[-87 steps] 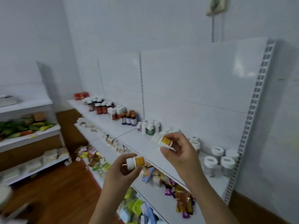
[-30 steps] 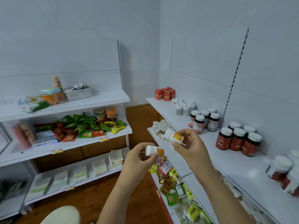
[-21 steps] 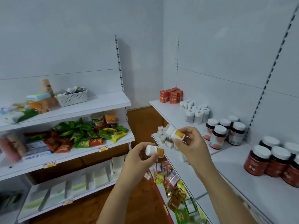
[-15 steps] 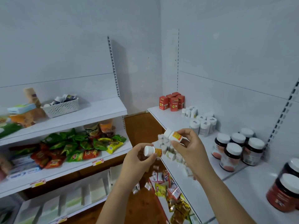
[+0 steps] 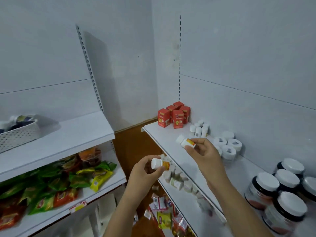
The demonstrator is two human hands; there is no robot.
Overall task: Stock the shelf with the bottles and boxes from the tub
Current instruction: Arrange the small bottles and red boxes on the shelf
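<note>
Right hand (image 5: 203, 153) now above top shelf (image 5: 164, 137), both hands' fingers (image 5: 154, 170) pinching small bottles (image 5: 185, 142).

no legible text on any label or box

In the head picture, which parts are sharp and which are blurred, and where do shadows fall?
Head view: the red cardboard boxes and both small white orange-labelled bottles look fairly sharp; the dark white-lidded jars at the lower right edge are smeared; the slotted metal upright casts a broad grey shadow on the wall.
</note>
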